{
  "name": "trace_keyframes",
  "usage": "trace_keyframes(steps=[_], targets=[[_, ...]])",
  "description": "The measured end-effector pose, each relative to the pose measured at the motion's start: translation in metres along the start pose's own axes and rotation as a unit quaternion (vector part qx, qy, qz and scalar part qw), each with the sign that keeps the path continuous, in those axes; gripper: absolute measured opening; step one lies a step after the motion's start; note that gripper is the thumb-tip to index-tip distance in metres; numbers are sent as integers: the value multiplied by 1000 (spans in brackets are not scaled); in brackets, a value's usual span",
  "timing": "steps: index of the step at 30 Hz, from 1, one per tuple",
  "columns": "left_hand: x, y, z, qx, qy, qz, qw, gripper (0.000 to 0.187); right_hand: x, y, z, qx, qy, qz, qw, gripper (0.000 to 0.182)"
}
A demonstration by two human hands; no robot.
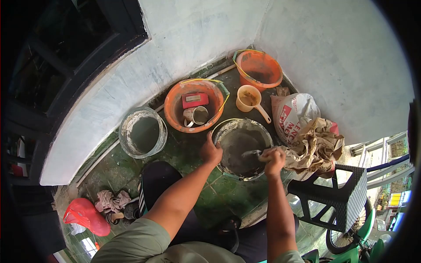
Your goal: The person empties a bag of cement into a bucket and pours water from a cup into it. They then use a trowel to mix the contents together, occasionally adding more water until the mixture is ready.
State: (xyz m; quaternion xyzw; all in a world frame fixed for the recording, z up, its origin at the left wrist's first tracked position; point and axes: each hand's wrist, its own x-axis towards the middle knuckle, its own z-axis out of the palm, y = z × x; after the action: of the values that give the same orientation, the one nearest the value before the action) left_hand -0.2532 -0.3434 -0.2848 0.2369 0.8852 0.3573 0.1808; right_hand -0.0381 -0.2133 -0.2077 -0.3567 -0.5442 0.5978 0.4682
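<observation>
A dark bucket [225,127] crusted with dried cement stands on the floor in front of me, with wet grey mix [239,142] inside. My left hand [212,151] is closed on the bucket's left rim. Above the right side of the bucket, my right hand [272,160] is closed round a handle. The bent metal neck of a trowel [251,153] runs from that fist into the mix, and its blade is hidden there.
An orange bucket [173,116] holds a red box [195,100] and a mug [197,115]. Behind stand another orange bucket [263,72] and a dipper [247,98]. A cement-coated tub [126,136] is left; a sack [300,109], crumpled paper [318,147] and black stool [346,199] are right.
</observation>
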Motion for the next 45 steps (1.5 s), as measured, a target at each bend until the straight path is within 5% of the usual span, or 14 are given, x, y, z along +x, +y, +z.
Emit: trace_keyframes(steps=[9,19,35,45], targets=[[-3,3,-1,-36,12,3,999,65,45,39,51,129,91,-23,987,20],[-2,-1,7,-6,18,-9,1000,65,-26,61,54,232,179,14,956,15],[-3,-4,3,-9,15,5,1000,64,-39,24,7,118,-230,151,954,8],[-4,-4,2,-15,11,14,1000,66,2,6,-7,-14,-278,145,949,6]])
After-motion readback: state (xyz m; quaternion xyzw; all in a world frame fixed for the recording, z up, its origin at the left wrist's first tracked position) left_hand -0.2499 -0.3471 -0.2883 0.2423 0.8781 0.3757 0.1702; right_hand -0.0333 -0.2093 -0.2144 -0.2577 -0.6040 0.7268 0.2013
